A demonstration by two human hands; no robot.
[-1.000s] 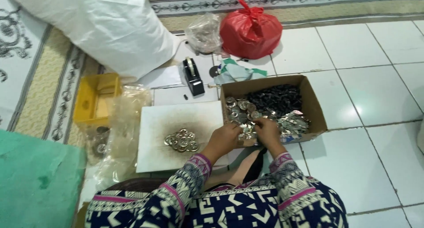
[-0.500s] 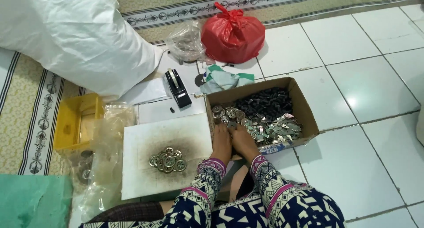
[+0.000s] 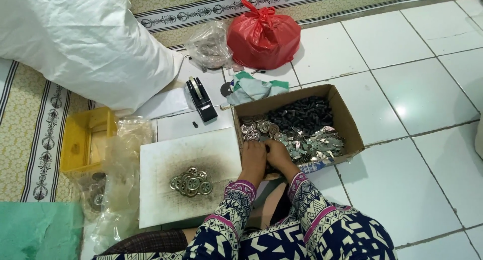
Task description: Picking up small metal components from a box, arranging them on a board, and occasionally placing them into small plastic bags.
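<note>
Cardboard box of metal parts: we note left hand and right hand inside, grips indiscernible; white board with discs adjoins.

box: an open brown cardboard box is set on the white tiled floor, flaps up.
round parts: silver metal discs are heaped in the box's near-left corner.
black parts: small dark pieces are piled at the back.
flat parts: shiny metal strips are spread at the front.
</note>
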